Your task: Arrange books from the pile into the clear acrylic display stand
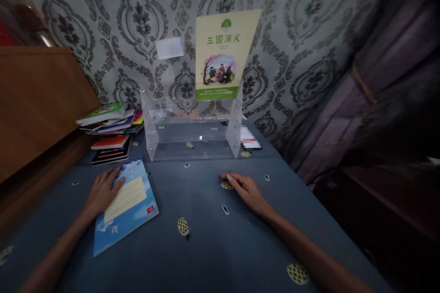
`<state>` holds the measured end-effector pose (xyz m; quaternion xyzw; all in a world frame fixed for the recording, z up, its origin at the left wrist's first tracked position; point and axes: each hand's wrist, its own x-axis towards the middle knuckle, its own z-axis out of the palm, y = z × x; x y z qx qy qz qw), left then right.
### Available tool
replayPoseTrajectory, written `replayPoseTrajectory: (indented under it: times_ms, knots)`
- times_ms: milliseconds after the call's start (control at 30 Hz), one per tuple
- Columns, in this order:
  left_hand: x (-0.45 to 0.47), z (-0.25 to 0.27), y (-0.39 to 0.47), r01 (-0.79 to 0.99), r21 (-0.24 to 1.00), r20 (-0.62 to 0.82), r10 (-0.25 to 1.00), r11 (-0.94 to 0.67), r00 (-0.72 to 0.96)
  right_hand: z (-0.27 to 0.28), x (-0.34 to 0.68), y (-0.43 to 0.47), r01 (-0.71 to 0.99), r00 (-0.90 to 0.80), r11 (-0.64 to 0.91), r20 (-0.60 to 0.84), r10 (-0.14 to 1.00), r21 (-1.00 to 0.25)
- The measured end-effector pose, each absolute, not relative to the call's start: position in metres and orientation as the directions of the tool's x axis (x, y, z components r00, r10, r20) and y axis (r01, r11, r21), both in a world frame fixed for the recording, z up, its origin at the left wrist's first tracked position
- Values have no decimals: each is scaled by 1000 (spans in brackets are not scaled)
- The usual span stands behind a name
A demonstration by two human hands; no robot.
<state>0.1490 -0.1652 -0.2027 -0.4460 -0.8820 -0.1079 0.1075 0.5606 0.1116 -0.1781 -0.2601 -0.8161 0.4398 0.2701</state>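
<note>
Person's L hand [103, 190] lies over the L edge of a blue book [129, 199], fingers spread & relaxed on the cover, not clamped. Book's flat on the bench [206, 256], angled, L of centre: glossy paper cover, cream panel, little red mark near the lower R corner. R hand [244, 187] rests well apart from it, on the cloth [202, 197]; its fingers bunch loosely, thumb alongside; can't tell if they're fully closed.

Cloth's smooth, blue-grey, printed w/ speckled yellow ovals & small white-edged rectangles. Behind the hands, approx. mid-bench: a clear plastic rack [192, 135], straight crosspieces btwn two upright side panels. Cream book [220, 55] w/ a green band stands upright at its upper R, front cover showing.

Pile of books [110, 121], thin & uneven-edged, sits at the back L, just beyond the blue book, near a wooden cabinet [37, 100] w/ a straight top edge. Patterned wall [292, 23] backs it all. Bench's R edge slants away past the R hand, gathered purple curtain [388, 68] beyond. Widest flat stretch of cloth: btwn the hands & toward the person.
</note>
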Motion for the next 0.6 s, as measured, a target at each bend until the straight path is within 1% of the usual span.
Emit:
replayPoseTrajectory:
  times_ms: [200, 400, 600]
  knots:
    - [178, -203, -153, 844, 109, 287, 796, 526, -533, -179, 562, 109, 163, -723, 521, 258, 641, -838]
    - [195, -203, -147, 836, 87, 277, 793, 542, -543, -182, 563, 110, 151, -728, 540, 277, 628, -828]
    - [206, -205, -151, 842, 75, 306, 791, 534, -530, -181, 563, 108, 142, -733, 547, 284, 618, -825]
